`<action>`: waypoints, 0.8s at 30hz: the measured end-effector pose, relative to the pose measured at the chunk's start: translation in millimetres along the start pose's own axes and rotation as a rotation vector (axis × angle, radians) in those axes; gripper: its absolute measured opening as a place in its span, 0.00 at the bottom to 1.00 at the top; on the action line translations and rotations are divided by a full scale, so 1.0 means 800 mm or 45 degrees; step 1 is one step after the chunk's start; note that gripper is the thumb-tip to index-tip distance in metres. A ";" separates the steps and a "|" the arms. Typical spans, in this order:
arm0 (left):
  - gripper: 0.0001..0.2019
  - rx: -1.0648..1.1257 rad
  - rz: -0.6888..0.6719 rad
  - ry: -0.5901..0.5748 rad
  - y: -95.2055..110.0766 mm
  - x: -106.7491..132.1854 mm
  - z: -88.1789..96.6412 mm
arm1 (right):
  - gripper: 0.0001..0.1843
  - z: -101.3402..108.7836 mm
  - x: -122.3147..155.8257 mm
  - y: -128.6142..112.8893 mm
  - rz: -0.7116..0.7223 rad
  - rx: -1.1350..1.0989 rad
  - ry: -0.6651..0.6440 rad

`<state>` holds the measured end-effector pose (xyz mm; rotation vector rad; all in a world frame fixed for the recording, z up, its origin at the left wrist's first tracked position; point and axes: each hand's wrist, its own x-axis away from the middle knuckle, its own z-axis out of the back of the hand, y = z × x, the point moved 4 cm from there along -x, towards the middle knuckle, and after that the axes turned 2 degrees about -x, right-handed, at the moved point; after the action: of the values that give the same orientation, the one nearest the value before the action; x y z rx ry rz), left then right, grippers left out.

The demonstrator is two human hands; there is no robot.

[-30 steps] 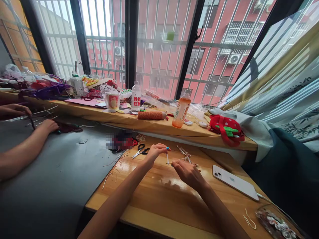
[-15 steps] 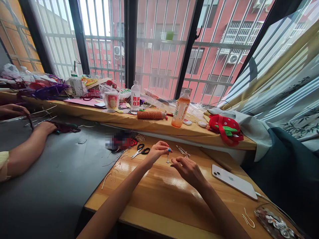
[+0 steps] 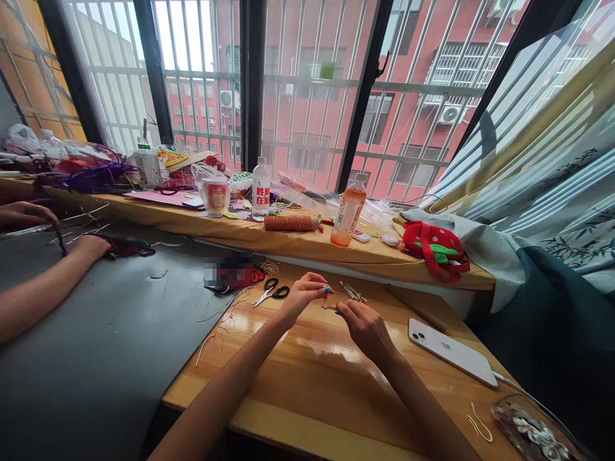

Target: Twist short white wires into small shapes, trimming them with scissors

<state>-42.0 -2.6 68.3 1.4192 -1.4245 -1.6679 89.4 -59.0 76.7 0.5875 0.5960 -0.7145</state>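
My left hand (image 3: pixel 307 298) is raised over the wooden desk, thumb and finger pinched on a thin pale cord (image 3: pixel 325 302). A bright blue spot, which looks like a painted nail, shows at its fingertips. Just to the right, my right hand (image 3: pixel 362 323) is closed around a slim tan stick-like thing (image 3: pixel 331 308), whose tip meets the cord's lower end. Most of that thing is hidden by the fingers. Left of my hands lie open scissors (image 3: pixel 270 292) with black handles. A small bundle of pale cord (image 3: pixel 353 291) lies behind my right hand.
A white phone (image 3: pixel 451 351) on a cable lies at the right, near a cord loop (image 3: pixel 480 428). Along the sill stand an orange drink bottle (image 3: pixel 349 214), a spool of orange cord (image 3: pixel 291 223) and a clear bottle (image 3: pixel 261 192). Another person's hands (image 3: pixel 91 246) work at the left.
My right hand has shifted slightly right, and more of the slim thing's tip shows at the cord. My left hand stays nearly still. The other person's arm has moved a little.
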 end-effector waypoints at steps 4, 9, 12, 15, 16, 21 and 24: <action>0.10 -0.029 0.010 0.025 0.003 0.000 0.002 | 0.09 -0.002 0.003 -0.001 -0.017 -0.078 0.041; 0.11 -0.100 -0.002 -0.006 0.003 0.000 0.001 | 0.07 -0.001 0.008 0.000 0.070 -0.107 0.065; 0.10 -0.154 -0.030 -0.034 0.004 0.000 -0.002 | 0.09 0.001 0.008 0.001 0.112 0.012 0.059; 0.10 -0.183 -0.055 -0.029 0.005 0.000 -0.002 | 0.11 0.005 0.006 0.004 0.050 0.157 0.091; 0.09 -0.192 -0.057 -0.020 0.005 0.000 -0.002 | 0.12 0.005 0.005 0.005 0.028 0.188 0.095; 0.10 -0.228 -0.050 -0.003 0.002 -0.002 0.002 | 0.12 0.002 0.008 0.004 0.105 0.186 0.027; 0.09 -0.254 -0.052 0.008 -0.001 -0.002 0.003 | 0.10 0.001 0.010 0.005 0.138 0.171 0.040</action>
<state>-43.5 0.3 67.6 1.3488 -1.1956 -1.7749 97.5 -60.8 73.1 0.7515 0.5439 -0.6468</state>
